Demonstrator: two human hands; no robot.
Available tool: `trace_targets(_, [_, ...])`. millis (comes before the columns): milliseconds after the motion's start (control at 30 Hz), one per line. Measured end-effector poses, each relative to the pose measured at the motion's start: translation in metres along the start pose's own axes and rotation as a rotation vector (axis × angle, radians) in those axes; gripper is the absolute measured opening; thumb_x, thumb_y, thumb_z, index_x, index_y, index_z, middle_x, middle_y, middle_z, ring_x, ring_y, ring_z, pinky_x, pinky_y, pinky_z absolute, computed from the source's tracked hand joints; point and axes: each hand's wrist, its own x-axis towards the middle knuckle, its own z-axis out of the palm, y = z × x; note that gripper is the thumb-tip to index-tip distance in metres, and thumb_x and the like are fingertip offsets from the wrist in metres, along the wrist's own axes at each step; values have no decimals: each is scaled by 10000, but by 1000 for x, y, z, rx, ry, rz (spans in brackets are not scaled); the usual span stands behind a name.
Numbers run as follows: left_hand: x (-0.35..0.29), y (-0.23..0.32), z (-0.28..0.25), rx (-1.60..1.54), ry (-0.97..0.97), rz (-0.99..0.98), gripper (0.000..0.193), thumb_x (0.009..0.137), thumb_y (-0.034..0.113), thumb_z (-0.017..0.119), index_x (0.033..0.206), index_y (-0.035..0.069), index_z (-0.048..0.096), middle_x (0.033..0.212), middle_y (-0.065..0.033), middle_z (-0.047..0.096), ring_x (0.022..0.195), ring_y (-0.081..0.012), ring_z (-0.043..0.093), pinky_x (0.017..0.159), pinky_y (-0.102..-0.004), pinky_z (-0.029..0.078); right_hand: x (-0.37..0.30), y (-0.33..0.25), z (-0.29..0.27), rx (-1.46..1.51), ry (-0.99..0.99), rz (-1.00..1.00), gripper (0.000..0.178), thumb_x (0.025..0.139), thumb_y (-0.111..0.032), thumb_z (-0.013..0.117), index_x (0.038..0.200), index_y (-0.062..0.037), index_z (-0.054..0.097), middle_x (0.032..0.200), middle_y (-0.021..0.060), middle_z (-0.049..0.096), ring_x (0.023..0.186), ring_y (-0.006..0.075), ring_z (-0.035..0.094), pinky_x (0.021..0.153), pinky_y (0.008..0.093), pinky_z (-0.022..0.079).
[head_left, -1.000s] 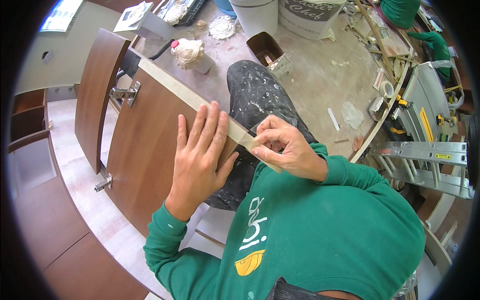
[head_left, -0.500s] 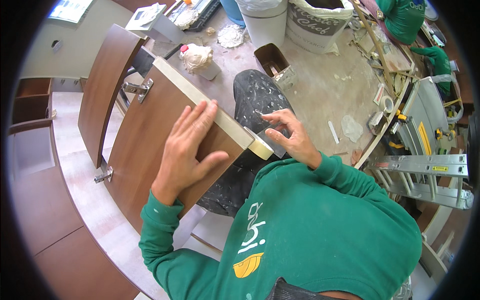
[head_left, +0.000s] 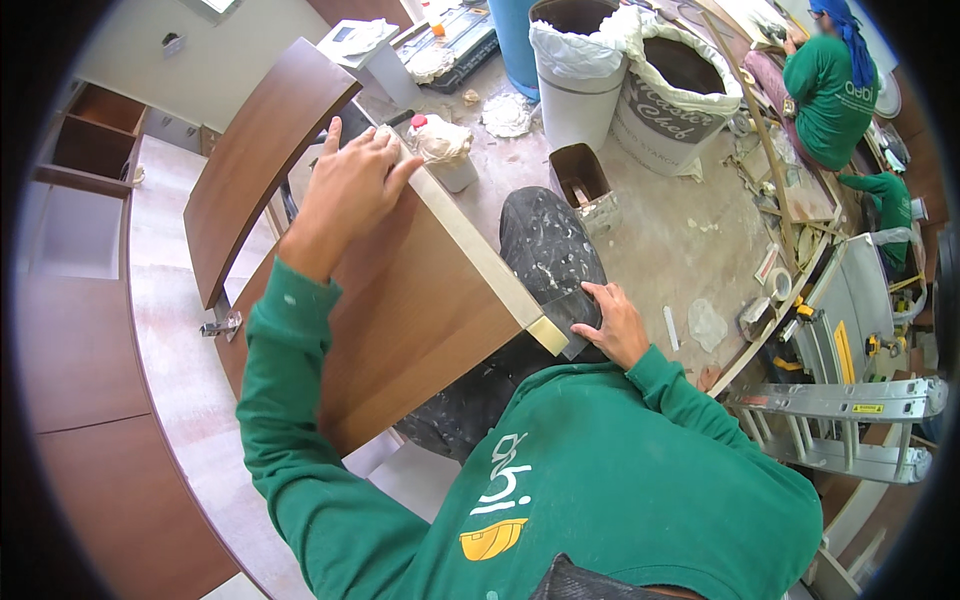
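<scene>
A brown wood-look door panel (head_left: 420, 310) leans across my lap, its pale edge strip (head_left: 470, 240) running down toward me. My left hand (head_left: 345, 195) is at the panel's far end, fingers spread, fingertips reaching over the edge. A pale yellow piece of tape (head_left: 547, 335) juts from the near corner of the edge. Beside it, a clear plastic sheet (head_left: 568, 309) lies over my paint-spattered knee. The thumb and fingers of my right hand (head_left: 615, 328) are closed on the sheet's right side. Part of the sheet is hard to make out.
A second brown panel (head_left: 265, 160) stands behind the first, with a metal hinge (head_left: 222, 326) below. Ahead are a putty-smeared tub (head_left: 582, 185), a white bin (head_left: 572, 100) and a printed sack (head_left: 665, 120). An aluminium ladder (head_left: 830, 400) lies right; two people (head_left: 835, 90) work beyond.
My left hand has slid away from me to the panel's far end. My right hand has lowered and closed on the clear sheet. The view has shifted, with the scene moving right and down.
</scene>
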Motion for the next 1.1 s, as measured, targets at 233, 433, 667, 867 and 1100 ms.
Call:
trace_targets(233, [76, -69, -12, -351, -496, -211, 580, 938, 369, 727, 1336, -44, 638, 1288, -213, 691, 1182, -327, 665, 1025, -435, 527, 14, 55, -11, 780, -371, 380, 247, 916, -161, 798, 1077, -19, 675, 910, -34, 670, 825, 47, 574, 773, 263, 486])
trace_targets(433, [87, -113, 0, -777, -676, -334, 539, 848, 344, 848, 1250, 12, 709, 1114, -71, 717, 1029, -175, 665, 873, -301, 550, 30, -1, -79, 1418, -156, 438, 308, 1029, -135, 622, 1309, -14, 579, 1206, 43, 688, 1062, 133, 667, 942, 314, 536])
trace_targets(667, [64, -117, 31, -1163, -515, -382, 262, 889, 286, 833, 1028, 68, 790, 860, 21, 703, 767, -56, 597, 703, -201, 483, 79, -49, -95, 1698, -152, 305, 444, 1012, -133, 635, 1421, -24, 499, 1310, 79, 654, 1185, 187, 645, 1008, 383, 523])
trace_targets(867, [55, -121, 49, -1203, -346, -427, 273, 876, 296, 843, 1013, 68, 784, 880, 1, 724, 781, -67, 627, 715, -214, 493, 159, -104, -115, 846, -176, -198, 321, 980, -90, 662, 1292, -39, 613, 1224, 77, 674, 1132, 214, 651, 972, 402, 520])
trace_targets(1100, [54, -119, 58, -1245, -248, -360, 195, 891, 250, 827, 960, 74, 780, 834, 19, 717, 716, -57, 612, 662, -216, 482, 244, -168, -99, -319, 102, -1048, 457, 828, -11, 671, 1280, -73, 685, 1174, 66, 654, 1108, 264, 624, 949, 392, 516])
